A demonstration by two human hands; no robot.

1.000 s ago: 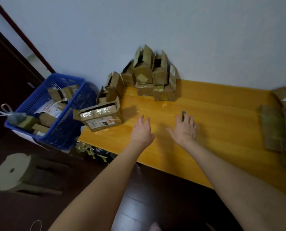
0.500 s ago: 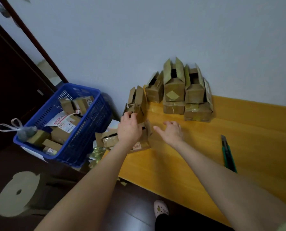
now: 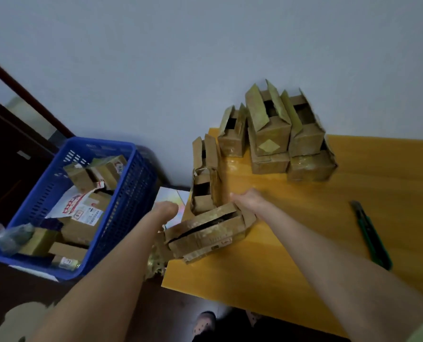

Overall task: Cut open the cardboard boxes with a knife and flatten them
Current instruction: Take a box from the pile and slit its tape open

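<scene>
In the blue basket point(image 3: 129, 193), cardboard boxes point(image 3: 81, 177)

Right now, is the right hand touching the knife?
Apart. Head view: the knife lies on the table, with bare tabletop plainly between it and the right hand.

Only one cam here, wide-angle on the head, looking forward and down past the left end of the table point(image 3: 378, 181) toward the wall point(image 3: 205, 58). Pretty close in: box point(image 3: 205, 233) dead centre at arm's reach, basket point(image 3: 102, 141) off left.
</scene>
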